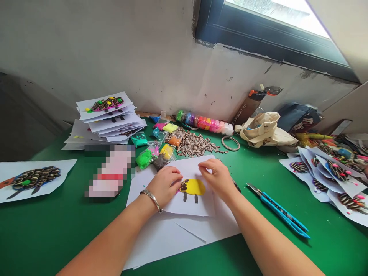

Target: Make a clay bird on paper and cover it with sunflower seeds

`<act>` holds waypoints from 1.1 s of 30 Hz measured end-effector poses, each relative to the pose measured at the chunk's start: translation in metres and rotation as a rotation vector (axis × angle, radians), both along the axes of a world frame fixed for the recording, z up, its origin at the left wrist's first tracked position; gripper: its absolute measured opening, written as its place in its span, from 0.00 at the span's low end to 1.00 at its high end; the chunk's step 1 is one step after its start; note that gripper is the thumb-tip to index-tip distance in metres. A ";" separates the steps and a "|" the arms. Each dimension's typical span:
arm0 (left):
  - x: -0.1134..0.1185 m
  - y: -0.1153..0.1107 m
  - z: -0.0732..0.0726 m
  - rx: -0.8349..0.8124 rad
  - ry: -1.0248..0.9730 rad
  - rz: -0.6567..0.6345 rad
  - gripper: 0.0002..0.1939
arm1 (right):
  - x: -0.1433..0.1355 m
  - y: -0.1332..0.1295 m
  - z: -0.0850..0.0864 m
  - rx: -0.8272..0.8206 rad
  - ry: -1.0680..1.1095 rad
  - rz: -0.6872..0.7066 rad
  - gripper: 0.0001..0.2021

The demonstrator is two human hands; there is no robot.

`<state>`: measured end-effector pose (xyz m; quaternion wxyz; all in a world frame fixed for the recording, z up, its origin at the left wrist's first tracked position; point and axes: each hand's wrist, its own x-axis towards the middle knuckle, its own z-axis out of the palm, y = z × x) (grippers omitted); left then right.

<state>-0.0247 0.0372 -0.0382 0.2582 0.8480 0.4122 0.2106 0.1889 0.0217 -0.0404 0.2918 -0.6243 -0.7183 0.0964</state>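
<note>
A sheet of white paper (198,210) lies in front of me with a yellow oval of modelling clay (197,186) on it. Several striped sunflower seeds (184,185) sit at the oval's left end, and two dark clay legs show below. My left hand (166,184), wearing a silver bangle (151,199), rests at that left end, fingers bent and thumb slightly apart; it partly covers a pink bit of clay. Above the oval's right end, my right hand (215,175) has its fingertips drawn together; anything between them is too small to make out.
Behind the paper are loose sunflower seeds (194,142), bagged clay (145,158) and a roll of tape (230,143). A blue utility knife (280,211) lies right. Seed-covered pictures sit in a left stack (107,122) and right pile (330,172). A bottle (248,105) leans on the wall.
</note>
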 end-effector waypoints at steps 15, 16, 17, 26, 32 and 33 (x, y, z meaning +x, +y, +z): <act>-0.001 0.000 0.000 -0.030 -0.010 -0.007 0.08 | -0.004 0.064 -0.011 -0.028 -0.484 -0.032 0.10; -0.001 0.000 0.000 -0.027 -0.010 -0.005 0.08 | -0.004 0.064 -0.010 -0.026 -0.491 -0.022 0.10; -0.001 0.000 -0.001 -0.024 -0.008 -0.003 0.08 | -0.005 0.064 -0.009 -0.024 -0.496 -0.015 0.09; 0.000 -0.001 0.000 -0.022 0.018 -0.008 0.09 | -0.011 -0.003 0.015 0.008 -0.157 0.151 0.10; 0.000 -0.001 0.001 -0.034 0.027 0.006 0.10 | -0.021 -0.042 0.001 -0.019 0.090 0.232 0.09; 0.000 -0.001 0.001 -0.031 0.028 0.006 0.10 | -0.023 -0.042 -0.002 -0.004 0.095 0.232 0.10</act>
